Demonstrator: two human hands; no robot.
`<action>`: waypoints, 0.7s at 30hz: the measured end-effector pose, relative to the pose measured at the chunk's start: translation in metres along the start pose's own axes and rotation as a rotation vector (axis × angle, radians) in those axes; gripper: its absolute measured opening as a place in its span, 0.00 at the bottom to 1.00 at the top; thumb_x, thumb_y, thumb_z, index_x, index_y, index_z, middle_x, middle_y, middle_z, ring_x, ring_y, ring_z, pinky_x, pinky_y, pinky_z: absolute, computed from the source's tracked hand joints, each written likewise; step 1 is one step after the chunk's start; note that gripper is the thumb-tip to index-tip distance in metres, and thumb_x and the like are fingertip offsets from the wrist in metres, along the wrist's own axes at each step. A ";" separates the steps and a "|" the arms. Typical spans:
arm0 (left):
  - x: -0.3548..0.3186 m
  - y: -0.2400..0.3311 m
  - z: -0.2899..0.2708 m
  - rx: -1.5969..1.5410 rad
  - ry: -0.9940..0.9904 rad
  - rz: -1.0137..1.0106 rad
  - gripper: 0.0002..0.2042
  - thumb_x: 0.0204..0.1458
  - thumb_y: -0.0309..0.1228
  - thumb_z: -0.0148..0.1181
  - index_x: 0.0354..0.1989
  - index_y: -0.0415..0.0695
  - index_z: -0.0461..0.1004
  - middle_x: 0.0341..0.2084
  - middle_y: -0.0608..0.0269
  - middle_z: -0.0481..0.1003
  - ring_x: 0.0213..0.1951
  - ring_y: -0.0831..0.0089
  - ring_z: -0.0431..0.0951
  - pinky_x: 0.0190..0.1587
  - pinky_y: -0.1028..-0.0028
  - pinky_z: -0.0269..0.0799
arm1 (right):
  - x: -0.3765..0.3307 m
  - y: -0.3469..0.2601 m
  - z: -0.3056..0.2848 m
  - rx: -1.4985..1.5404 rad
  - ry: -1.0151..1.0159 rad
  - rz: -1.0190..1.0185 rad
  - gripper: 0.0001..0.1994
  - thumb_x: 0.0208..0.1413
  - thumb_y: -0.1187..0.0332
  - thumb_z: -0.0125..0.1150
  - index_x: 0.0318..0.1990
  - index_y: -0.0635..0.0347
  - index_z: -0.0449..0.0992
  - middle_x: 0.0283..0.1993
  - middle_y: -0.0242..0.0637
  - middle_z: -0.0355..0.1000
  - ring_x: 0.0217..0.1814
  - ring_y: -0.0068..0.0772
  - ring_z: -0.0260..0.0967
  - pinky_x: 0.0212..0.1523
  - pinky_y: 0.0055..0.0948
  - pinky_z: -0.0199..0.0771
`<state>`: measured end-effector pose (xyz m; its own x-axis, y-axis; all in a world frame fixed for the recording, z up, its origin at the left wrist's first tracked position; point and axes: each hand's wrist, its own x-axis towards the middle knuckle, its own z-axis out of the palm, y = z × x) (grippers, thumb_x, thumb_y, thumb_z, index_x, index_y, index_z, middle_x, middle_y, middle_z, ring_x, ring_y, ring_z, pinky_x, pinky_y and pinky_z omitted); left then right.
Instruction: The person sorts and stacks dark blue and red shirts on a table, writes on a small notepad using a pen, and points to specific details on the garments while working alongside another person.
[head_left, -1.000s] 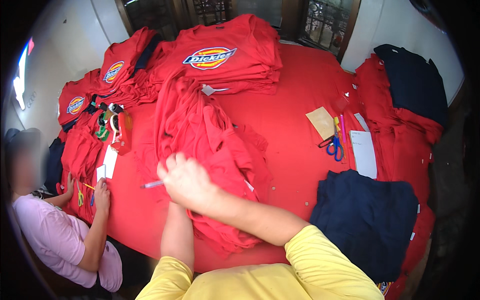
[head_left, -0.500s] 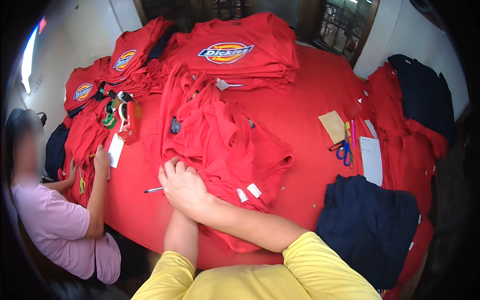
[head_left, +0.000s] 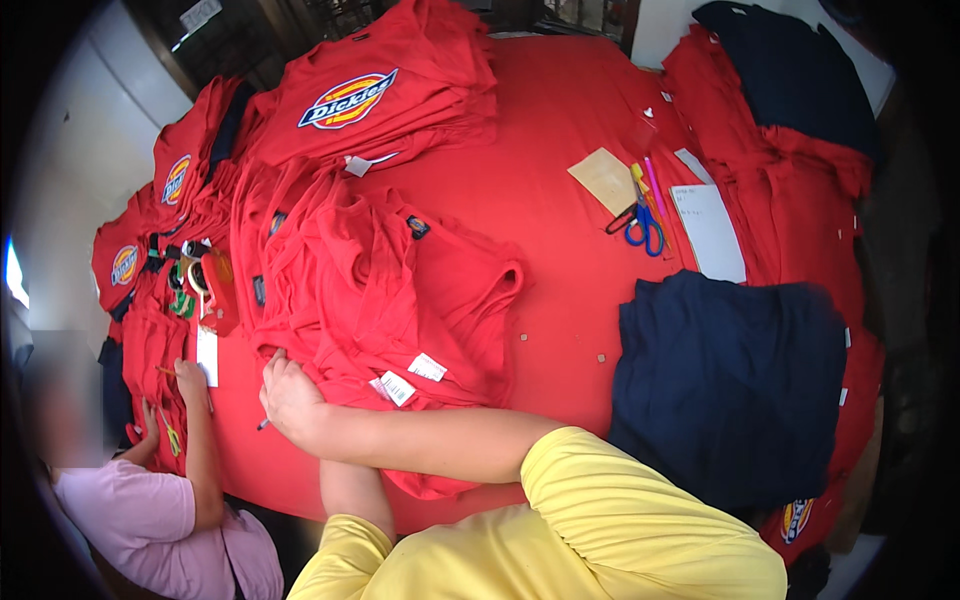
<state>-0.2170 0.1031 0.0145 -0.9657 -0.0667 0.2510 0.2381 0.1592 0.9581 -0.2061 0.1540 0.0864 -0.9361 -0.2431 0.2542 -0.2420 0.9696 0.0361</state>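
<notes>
Right hand (head_left: pixel 290 395) bends its fingers at the heaped red shirts (head_left: pixel 350 290), which spread from it toward one o'clock; pinching or merely pressing, I cannot tell. Crossing over my left forearm (head_left: pixel 354 491) perhaps steadies them; my left hand is hidden. Scissors (head_left: pixel 643 227) sit at two o'clock, likely to spare the shirts

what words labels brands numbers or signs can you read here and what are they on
No wording or brands copied, only places:
Readable: multicoloured oval logos on folded red cloth shirts (lower right one part hidden).
Too small: writing on the white rectangular paper sheet.
Too small: white rectangular tags and dark neck labels on crumpled red cloth garments.
Too small: white rectangular sign, upper left.
</notes>
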 end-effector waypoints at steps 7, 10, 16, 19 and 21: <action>0.012 0.002 -0.005 -0.037 -0.039 0.007 0.19 0.58 0.32 0.40 0.57 0.44 0.64 0.59 0.60 0.62 0.62 0.62 0.57 0.66 0.65 0.46 | -0.010 0.015 -0.015 0.335 0.086 0.003 0.13 0.54 0.66 0.50 0.43 0.61 0.77 0.46 0.52 0.69 0.47 0.46 0.69 0.38 0.36 0.72; 0.034 0.008 0.033 -0.092 -0.131 0.068 0.20 0.60 0.34 0.38 0.59 0.45 0.62 0.61 0.60 0.60 0.64 0.61 0.55 0.67 0.63 0.44 | -0.019 0.070 -0.026 0.572 0.258 0.097 0.09 0.48 0.67 0.56 0.36 0.58 0.77 0.39 0.47 0.69 0.41 0.46 0.73 0.35 0.40 0.76; 0.059 0.020 0.089 -0.179 -0.291 0.174 0.21 0.62 0.36 0.35 0.63 0.47 0.59 0.64 0.58 0.57 0.66 0.59 0.52 0.68 0.59 0.40 | -0.108 0.239 -0.053 0.541 0.497 0.701 0.17 0.60 0.56 0.51 0.51 0.53 0.75 0.48 0.44 0.73 0.50 0.50 0.70 0.49 0.42 0.71; 0.058 0.041 0.107 -0.191 -0.443 0.368 0.22 0.63 0.37 0.33 0.65 0.48 0.57 0.65 0.58 0.55 0.68 0.58 0.50 0.69 0.57 0.38 | -0.159 0.309 -0.001 0.332 0.404 1.021 0.15 0.59 0.58 0.52 0.49 0.56 0.71 0.47 0.50 0.72 0.50 0.54 0.70 0.46 0.48 0.70; 0.059 0.040 0.143 -0.262 -0.648 0.670 0.23 0.64 0.38 0.32 0.66 0.48 0.56 0.66 0.57 0.54 0.68 0.58 0.49 0.69 0.56 0.37 | -0.203 0.349 0.040 0.221 0.208 1.271 0.17 0.56 0.61 0.56 0.52 0.55 0.69 0.50 0.51 0.69 0.50 0.56 0.69 0.47 0.49 0.71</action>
<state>-0.2797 0.2465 0.0480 -0.4724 0.5268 0.7066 0.6998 -0.2632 0.6640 -0.1110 0.5410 0.0087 -0.4883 0.8618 0.1372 0.7215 0.4871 -0.4921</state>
